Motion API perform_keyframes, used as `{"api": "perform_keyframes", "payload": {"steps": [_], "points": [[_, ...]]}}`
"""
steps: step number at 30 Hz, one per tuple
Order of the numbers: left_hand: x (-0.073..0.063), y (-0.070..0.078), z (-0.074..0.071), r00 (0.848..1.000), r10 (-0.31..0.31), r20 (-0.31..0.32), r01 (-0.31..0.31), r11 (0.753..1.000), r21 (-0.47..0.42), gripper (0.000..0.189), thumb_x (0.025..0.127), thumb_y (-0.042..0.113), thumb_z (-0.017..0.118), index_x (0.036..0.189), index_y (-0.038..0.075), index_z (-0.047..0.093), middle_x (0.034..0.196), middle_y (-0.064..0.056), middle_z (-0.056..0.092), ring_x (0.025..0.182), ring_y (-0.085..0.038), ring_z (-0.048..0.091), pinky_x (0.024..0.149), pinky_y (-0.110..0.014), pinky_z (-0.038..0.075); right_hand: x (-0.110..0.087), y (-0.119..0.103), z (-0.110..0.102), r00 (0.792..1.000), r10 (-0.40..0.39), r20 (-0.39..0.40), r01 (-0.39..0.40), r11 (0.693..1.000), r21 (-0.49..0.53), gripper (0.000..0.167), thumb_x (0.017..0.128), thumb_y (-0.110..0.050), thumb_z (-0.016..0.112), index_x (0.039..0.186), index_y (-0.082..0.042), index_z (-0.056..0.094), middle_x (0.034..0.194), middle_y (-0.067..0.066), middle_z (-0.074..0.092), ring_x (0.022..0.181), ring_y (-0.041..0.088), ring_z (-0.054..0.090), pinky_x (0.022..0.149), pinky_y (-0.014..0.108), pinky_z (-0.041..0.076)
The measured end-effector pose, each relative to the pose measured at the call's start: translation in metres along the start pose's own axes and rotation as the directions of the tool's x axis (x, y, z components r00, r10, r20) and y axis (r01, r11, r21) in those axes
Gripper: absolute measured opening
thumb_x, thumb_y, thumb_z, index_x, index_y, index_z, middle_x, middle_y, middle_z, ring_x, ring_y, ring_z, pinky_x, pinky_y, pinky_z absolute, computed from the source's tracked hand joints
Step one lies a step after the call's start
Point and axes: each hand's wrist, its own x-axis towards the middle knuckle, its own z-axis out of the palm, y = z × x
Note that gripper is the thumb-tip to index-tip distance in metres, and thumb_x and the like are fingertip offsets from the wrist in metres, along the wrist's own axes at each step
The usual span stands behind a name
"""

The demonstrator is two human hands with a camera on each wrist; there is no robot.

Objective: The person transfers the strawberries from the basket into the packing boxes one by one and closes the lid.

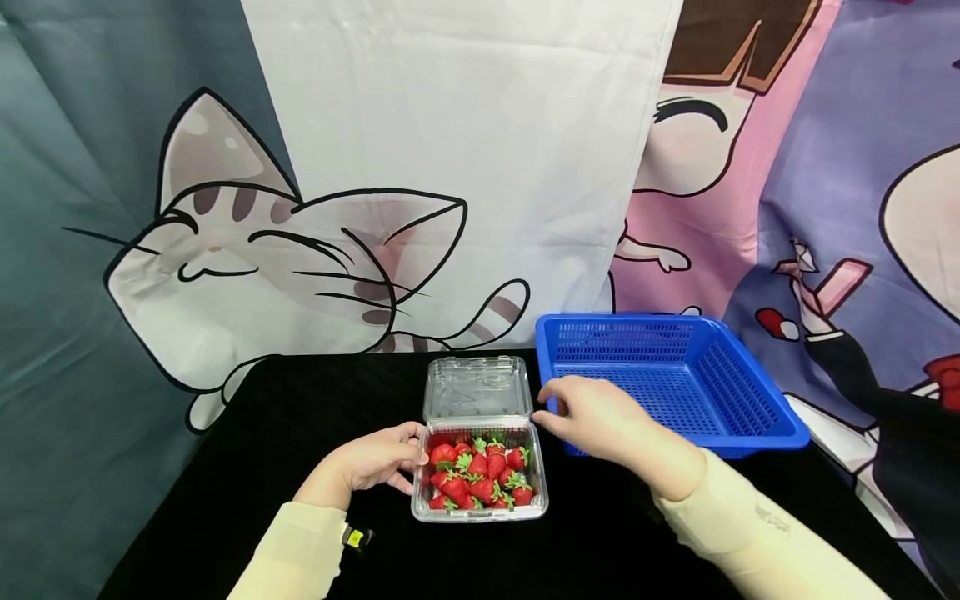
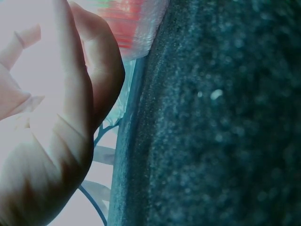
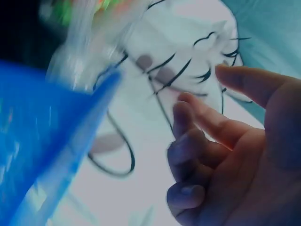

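A clear plastic clamshell box (image 1: pixel 480 515) stands on the black cloth with its lid (image 1: pixel 477 387) folded back, away from me. Inside it lie several red strawberries (image 1: pixel 483 487) with green leaf caps. At the box's left side, my left hand (image 1: pixel 380 457) holds the wall, thumb by the rim. In the left wrist view that hand (image 2: pixel 61 89) partly hides the box (image 2: pixel 129 28). My right hand (image 1: pixel 600 421) hovers between the lid and a blue basket (image 1: pixel 787 433). Its fingers are loosely bent with nothing between them, as the right wrist view of the hand (image 3: pixel 225 150) confirms.
The blue perforated basket stands at the right, close to the box, with no items seen in it. Black cloth (image 1: pixel 300 392) covers the table. Behind it hangs a printed curtain (image 1: pixel 465 125) with a cartoon cat, right at the table's back edge.
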Motion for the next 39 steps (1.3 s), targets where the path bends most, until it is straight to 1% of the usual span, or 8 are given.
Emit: {"api": "perform_keyframes", "payload": {"steps": [5, 8, 14, 20, 27, 32, 35, 39], "points": [[-0.002, 0.002, -0.001, 1.0, 0.008, -0.001, -0.008, 1.0, 0.001, 0.045, 0.085, 0.011, 0.06, 0.122, -0.001, 0.037, 0.104, -0.013, 0.064, 0.092, -0.024, 0.065, 0.067, -0.036, 0.058, 0.011, 0.024, -0.024, 0.993, 0.072, 0.098, -0.059, 0.989, -0.137, 0.034, 0.091, -0.042, 0.067, 0.109, -0.014, 0.07, 0.091, -0.003, 0.069, 0.085, 0.021, 0.066, 0.079, 0.047, 0.053], [-0.003, 0.002, -0.001, 1.0, 0.008, -0.007, -0.008, 1.0, -0.001, 0.046, 0.084, 0.011, 0.06, 0.122, -0.001, 0.037, 0.104, -0.014, 0.064, 0.091, -0.025, 0.065, 0.067, -0.036, 0.058, 0.022, 0.039, -0.03, 0.981, 0.103, 0.166, -0.07, 0.979, -0.193, 0.034, 0.09, -0.041, 0.068, 0.108, -0.013, 0.07, 0.105, 0.004, 0.071, 0.098, 0.028, 0.067, 0.085, 0.052, 0.052], [-0.002, -0.004, -0.001, 1.0, 0.008, 0.0, -0.008, 1.0, -0.005, 0.046, 0.085, 0.01, 0.059, 0.123, -0.001, 0.037, 0.106, -0.015, 0.063, 0.091, -0.025, 0.066, 0.067, -0.036, 0.058, 0.045, 0.067, -0.03, 0.947, 0.182, 0.266, -0.091, 0.943, -0.321, 0.034, 0.086, -0.033, 0.073, 0.108, -0.007, 0.07, 0.101, 0.008, 0.071, 0.09, 0.028, 0.067, 0.073, 0.051, 0.055], [-0.001, -0.003, 0.002, 1.0, 0.016, 0.005, -0.016, 1.0, -0.007, 0.045, 0.085, 0.01, 0.059, 0.123, -0.001, 0.037, 0.106, -0.016, 0.064, 0.091, -0.025, 0.066, 0.067, -0.036, 0.058, 0.065, 0.085, -0.023, 0.931, 0.151, 0.331, 0.0, 0.91, -0.415, 0.02, 0.084, -0.029, 0.076, 0.092, -0.011, 0.071, 0.086, 0.002, 0.069, 0.078, 0.021, 0.065, 0.072, 0.049, 0.055], [0.002, -0.003, 0.005, 1.0, 0.01, 0.001, -0.01, 1.0, -0.008, 0.045, 0.084, 0.011, 0.059, 0.122, 0.0, 0.038, 0.104, -0.015, 0.064, 0.09, -0.024, 0.066, 0.066, -0.035, 0.058, 0.074, 0.092, 0.009, 0.901, 0.12, 0.416, 0.08, 0.897, -0.434, 0.017, 0.079, -0.028, 0.076, 0.08, -0.013, 0.067, 0.079, 0.001, 0.065, 0.072, 0.018, 0.058, 0.073, 0.048, 0.054], [0.002, -0.004, 0.005, 1.0, 0.002, -0.01, -0.002, 1.0, -0.011, 0.045, 0.083, 0.01, 0.06, 0.121, 0.0, 0.038, 0.102, -0.014, 0.064, 0.089, -0.023, 0.066, 0.065, -0.035, 0.058, 0.082, 0.089, 0.028, 0.857, 0.079, 0.509, 0.109, 0.938, -0.328, 0.019, 0.079, -0.029, 0.076, 0.082, -0.012, 0.067, 0.077, -0.002, 0.063, 0.071, 0.016, 0.057, 0.074, 0.042, 0.053], [0.0, -0.004, 0.003, 1.0, 0.002, -0.018, -0.002, 1.0, -0.015, 0.045, 0.083, 0.01, 0.06, 0.122, 0.0, 0.038, 0.101, -0.014, 0.064, 0.088, -0.023, 0.066, 0.065, -0.035, 0.058, 0.09, 0.087, 0.037, 0.848, 0.062, 0.527, 0.099, 0.957, -0.273, 0.025, 0.078, -0.034, 0.079, 0.088, -0.013, 0.069, 0.081, -0.003, 0.066, 0.077, 0.015, 0.06, 0.081, 0.041, 0.053], [-0.001, -0.004, 0.002, 1.0, 0.004, -0.018, -0.005, 1.0, -0.02, 0.046, 0.083, 0.01, 0.06, 0.122, 0.0, 0.038, 0.1, -0.013, 0.063, 0.088, -0.023, 0.065, 0.065, -0.034, 0.058, 0.096, 0.087, 0.045, 0.846, 0.065, 0.529, 0.093, 0.959, -0.268, 0.023, 0.079, -0.037, 0.079, 0.08, -0.016, 0.067, 0.076, -0.006, 0.065, 0.072, 0.013, 0.057, 0.08, 0.04, 0.053]]}}
